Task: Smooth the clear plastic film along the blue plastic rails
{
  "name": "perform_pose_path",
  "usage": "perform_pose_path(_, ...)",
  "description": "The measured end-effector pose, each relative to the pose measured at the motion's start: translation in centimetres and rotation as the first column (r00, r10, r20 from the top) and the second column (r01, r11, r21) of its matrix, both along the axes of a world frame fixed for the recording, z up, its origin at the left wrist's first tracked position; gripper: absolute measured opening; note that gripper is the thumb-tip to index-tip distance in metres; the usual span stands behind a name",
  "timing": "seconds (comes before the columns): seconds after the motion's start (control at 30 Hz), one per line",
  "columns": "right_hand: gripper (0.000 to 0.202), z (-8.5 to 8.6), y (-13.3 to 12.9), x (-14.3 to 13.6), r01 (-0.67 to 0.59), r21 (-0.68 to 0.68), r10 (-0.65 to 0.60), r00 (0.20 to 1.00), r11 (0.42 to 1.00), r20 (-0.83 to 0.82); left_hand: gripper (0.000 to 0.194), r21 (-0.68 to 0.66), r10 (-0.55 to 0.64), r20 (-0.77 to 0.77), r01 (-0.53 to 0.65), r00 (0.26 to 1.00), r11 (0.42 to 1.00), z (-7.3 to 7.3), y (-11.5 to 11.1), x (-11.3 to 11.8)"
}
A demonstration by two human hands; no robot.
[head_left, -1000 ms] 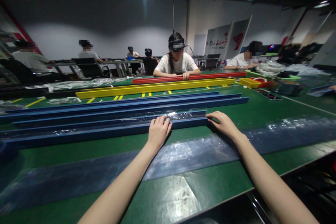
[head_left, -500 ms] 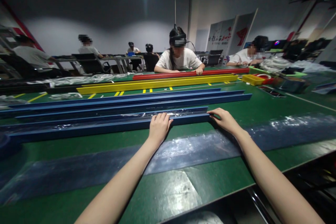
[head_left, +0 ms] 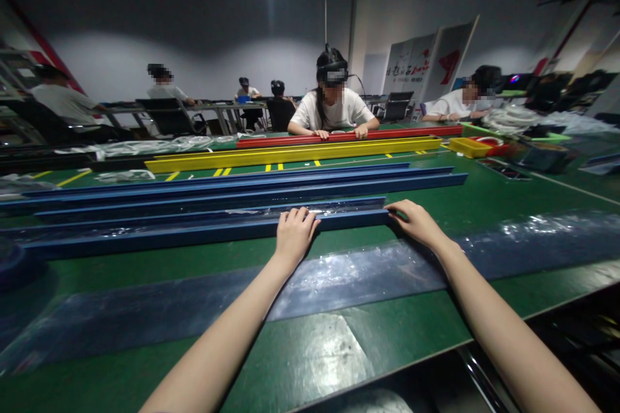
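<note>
A long blue channel strip [head_left: 194, 237] with raised edges lies across the green table. Over its near edge, my left hand [head_left: 295, 232] is closed, with the fingertips bent inside the channel. My right hand [head_left: 411, 219] pinches the strip's right end between thumb and fingers. Shiny clear film shows inside the channel. Between my forearms and the strip, a flat, clear plastic sleeve [head_left: 349, 277] stretches along the table's near side.
Behind lie more blue channel strips [head_left: 242, 190], a yellow strip [head_left: 290, 156] and a red strip [head_left: 402, 133]. A co-worker [head_left: 334, 103] across the table has both hands on the red strip. A yellow tray [head_left: 469, 147] stands right. The green table's front edge [head_left: 411, 369] runs below my arms.
The co-worker's second hand now shows on the red strip, whose left end has shifted slightly left. My hands keep the same hold on the blue strip.
</note>
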State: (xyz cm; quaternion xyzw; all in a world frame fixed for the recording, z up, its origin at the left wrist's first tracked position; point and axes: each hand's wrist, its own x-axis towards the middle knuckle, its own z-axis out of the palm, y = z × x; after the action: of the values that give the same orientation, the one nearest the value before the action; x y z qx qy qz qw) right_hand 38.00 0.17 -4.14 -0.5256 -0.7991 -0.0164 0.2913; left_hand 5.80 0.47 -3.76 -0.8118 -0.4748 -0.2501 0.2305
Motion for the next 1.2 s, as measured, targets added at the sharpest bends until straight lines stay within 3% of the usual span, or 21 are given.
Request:
perform_pose_path(0.83,0.023,-0.29,0.21,-0.11,0.005,-0.019,-0.006,0.997,1.000,-0.075,0.023,-0.049,0.019,0.000,-0.018,1.000,0.999,-0.01,0.11,-0.08)
perform_pose_path(1.03,0.023,0.08,-0.09,-0.26,0.074,-0.113,-0.098,0.971,0.991,-0.220,0.023,-0.072,0.022,-0.009,-0.023,1.000,0.997,-0.08,0.20,-0.13)
perform_pose_path(1.2,0.023,0.30,-0.14,-0.24,0.106,-0.151,-0.137,0.968,0.983,-0.212,0.024,-0.065,0.033,-0.023,-0.035,0.999,0.997,-0.17,0.25,-0.15)
